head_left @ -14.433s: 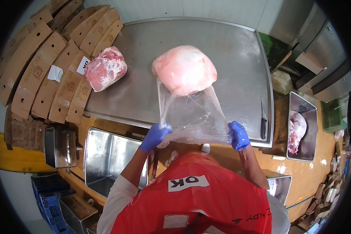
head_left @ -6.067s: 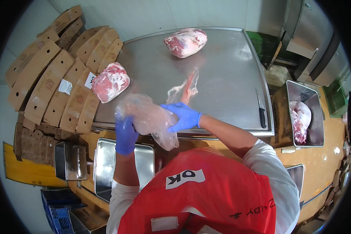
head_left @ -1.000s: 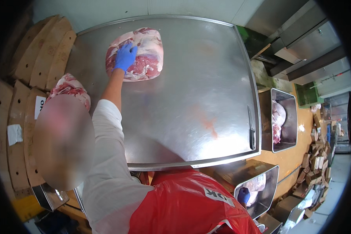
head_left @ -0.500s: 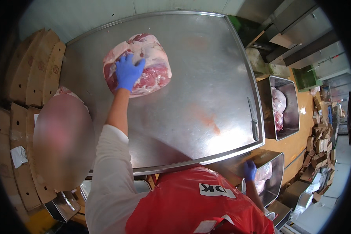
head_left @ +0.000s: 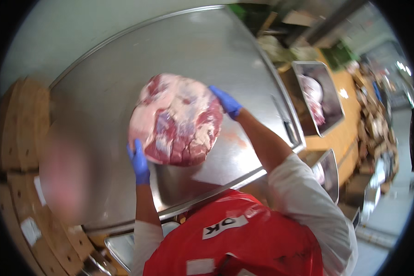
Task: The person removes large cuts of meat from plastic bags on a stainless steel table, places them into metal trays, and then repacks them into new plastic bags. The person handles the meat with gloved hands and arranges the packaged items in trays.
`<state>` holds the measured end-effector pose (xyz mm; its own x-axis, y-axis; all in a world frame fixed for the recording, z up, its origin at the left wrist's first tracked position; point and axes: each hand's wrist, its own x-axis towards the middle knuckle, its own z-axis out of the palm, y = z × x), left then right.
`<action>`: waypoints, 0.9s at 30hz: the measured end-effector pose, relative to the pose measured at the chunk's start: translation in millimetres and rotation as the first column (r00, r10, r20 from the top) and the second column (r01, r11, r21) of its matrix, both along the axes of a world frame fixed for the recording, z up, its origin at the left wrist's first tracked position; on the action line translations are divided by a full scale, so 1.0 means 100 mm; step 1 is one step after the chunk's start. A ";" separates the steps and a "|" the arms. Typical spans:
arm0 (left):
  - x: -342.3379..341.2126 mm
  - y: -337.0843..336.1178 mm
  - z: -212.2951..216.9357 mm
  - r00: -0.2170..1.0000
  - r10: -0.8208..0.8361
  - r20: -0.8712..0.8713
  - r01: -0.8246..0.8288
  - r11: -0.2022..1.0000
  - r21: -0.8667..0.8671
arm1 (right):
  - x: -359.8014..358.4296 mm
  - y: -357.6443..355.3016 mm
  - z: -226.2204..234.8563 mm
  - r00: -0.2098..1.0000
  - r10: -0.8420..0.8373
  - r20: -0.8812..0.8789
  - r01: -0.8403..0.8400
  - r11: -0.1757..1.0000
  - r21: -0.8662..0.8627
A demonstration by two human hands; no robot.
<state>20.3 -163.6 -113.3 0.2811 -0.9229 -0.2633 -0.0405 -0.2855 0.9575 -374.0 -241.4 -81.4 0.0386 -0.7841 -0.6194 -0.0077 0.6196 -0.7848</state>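
Note:
A large round cut of raw meat [head_left: 175, 120], red with white fat, is lifted above the steel table [head_left: 124, 69]. My left hand [head_left: 139, 162], in a blue glove, grips its lower left edge. My right hand [head_left: 226, 101], also blue-gloved, holds its upper right edge. Both forearms rise from my red apron [head_left: 244, 239] at the bottom of the view.
A steel tray [head_left: 329, 124] with more raw meat sits to the right on an orange surface. Flat cardboard boxes [head_left: 18, 133] are stacked along the left. Another steel bin [head_left: 124, 246] lies below the table's front edge. A blurred pale patch covers the left side.
The meat lay on the table under my left hand alone; now both hands hold it raised off the table and nearer to me. My right hand came up from the lower right.

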 end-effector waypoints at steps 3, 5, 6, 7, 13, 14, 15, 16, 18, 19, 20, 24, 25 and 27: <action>-0.17 0.34 -0.39 0.667 -0.146 -0.731 0.093 0.989 -0.113 | -0.13 0.26 -0.07 0.960 -0.195 0.200 0.205 0.978 -0.032; -0.19 0.44 -0.55 0.479 -0.140 -0.867 0.132 0.987 -0.086 | -0.32 0.50 -0.01 0.922 -0.263 0.286 0.258 0.965 0.053; -0.12 0.41 -0.51 0.484 -0.132 -0.865 0.194 0.980 -0.041 | -0.30 0.56 -0.01 0.888 -0.330 0.321 0.312 0.944 0.109; -0.15 0.44 -0.37 0.502 -0.125 -0.856 0.234 0.972 -0.005 | -0.33 0.67 0.05 0.852 -0.375 0.367 0.340 0.927 0.158; -0.46 0.38 -0.13 0.489 -0.217 -0.845 0.455 0.890 0.035 | -0.58 1.19 0.06 0.579 -0.413 0.702 0.338 0.906 0.254; -0.43 0.36 -0.18 0.503 -0.246 -0.829 0.460 0.888 0.016 | -0.58 1.17 0.09 0.596 -0.409 0.691 0.336 0.909 0.248; -0.52 0.34 -0.07 0.518 -0.280 -0.808 0.474 0.881 -0.002 | -0.58 1.15 0.06 0.605 -0.409 0.683 0.342 0.908 0.242; -0.62 0.40 0.02 0.535 -0.309 -0.787 0.481 0.876 -0.017 | -0.62 1.21 0.01 0.635 -0.387 0.669 0.347 0.916 0.201; -0.62 0.39 0.01 0.353 -0.085 -0.932 0.448 0.890 0.088 | -0.69 1.21 -0.09 0.689 -0.341 0.639 0.350 0.929 0.119; -0.66 0.45 0.07 0.452 -0.155 -0.878 0.421 0.905 0.057 | -0.66 1.20 0.04 0.707 -0.337 0.622 0.362 0.928 0.092; -0.73 0.51 0.12 0.546 -0.217 -0.809 0.398 0.917 0.022 | -0.68 1.21 -0.01 0.744 -0.305 0.594 0.369 0.929 0.015; -0.96 0.58 0.58 0.807 -0.463 -0.366 0.458 0.883 -0.107 | -0.85 1.20 -0.11 0.628 -0.371 0.684 0.382 0.913 0.144; -1.02 0.65 0.64 0.712 -0.337 -0.617 0.393 0.918 -0.048 | -0.91 1.20 -0.20 0.556 -0.411 0.723 0.366 0.901 0.231; -1.00 0.54 0.79 0.672 -0.239 -0.700 0.402 0.913 0.074 | -0.96 1.35 -0.31 0.571 -0.435 0.696 0.453 0.874 0.174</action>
